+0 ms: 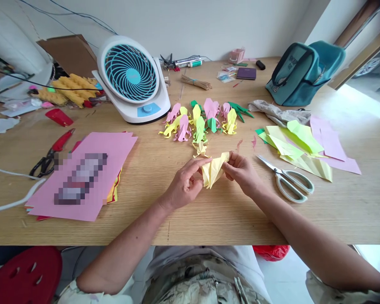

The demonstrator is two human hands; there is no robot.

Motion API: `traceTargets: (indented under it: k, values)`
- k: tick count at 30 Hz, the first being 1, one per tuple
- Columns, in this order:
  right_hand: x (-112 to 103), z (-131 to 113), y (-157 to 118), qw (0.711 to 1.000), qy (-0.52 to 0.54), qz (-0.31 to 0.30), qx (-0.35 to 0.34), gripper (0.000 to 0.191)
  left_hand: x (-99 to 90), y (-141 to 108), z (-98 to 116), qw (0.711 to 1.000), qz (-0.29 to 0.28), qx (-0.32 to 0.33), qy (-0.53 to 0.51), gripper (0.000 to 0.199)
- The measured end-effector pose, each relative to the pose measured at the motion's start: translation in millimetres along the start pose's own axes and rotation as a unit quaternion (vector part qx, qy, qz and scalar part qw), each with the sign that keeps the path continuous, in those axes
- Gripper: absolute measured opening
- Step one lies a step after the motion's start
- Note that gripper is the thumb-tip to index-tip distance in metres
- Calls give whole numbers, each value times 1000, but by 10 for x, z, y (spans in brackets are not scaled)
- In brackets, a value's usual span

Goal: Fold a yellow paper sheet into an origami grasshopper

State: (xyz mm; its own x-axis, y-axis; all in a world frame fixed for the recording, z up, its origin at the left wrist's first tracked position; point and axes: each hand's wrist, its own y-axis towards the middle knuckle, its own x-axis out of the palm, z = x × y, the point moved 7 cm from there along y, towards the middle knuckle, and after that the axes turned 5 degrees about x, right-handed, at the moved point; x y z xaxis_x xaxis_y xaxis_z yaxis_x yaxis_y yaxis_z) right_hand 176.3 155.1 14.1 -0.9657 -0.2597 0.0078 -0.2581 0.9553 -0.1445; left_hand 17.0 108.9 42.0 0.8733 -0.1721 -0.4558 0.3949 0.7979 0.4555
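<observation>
A pale yellow piece of folded paper (214, 170) is held up between my two hands, just above the table. My left hand (188, 180) pinches its left edge with thumb and fingers. At the upper right corner, my right hand (240, 171) grips the paper between thumb and fingertips. Several folded paper figures in pink, yellow and green stand beyond my hands, among them a pink one (183, 128) and a light green one (199, 130). Closest to the held paper is a small pale yellow figure (200, 148). White-handled scissors (291, 182) lie to the right of my right hand.
Pink paper sheets (114, 160) are stacked on the left beside red-and-black pliers (55, 150). A white fan (131, 76) stands behind them. Paper offcuts (299, 143) lie on the right, in front of a grey cloth (272, 110) and a teal bag (304, 76).
</observation>
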Motion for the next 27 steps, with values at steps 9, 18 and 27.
traceTargets:
  k: [9,18,27]
  values:
    - [203,148,-21,997,-44,-56,-36,43,-138,-15,-84,990,125,-54,35,13]
    - [287,167,-94,991,-93,-87,-40,39,-139,-67,-403,961,164,-183,-124,27]
    - [374,187,-130,987,-92,-131,-17,37,-177,-70,-370,971,169,-165,-36,23]
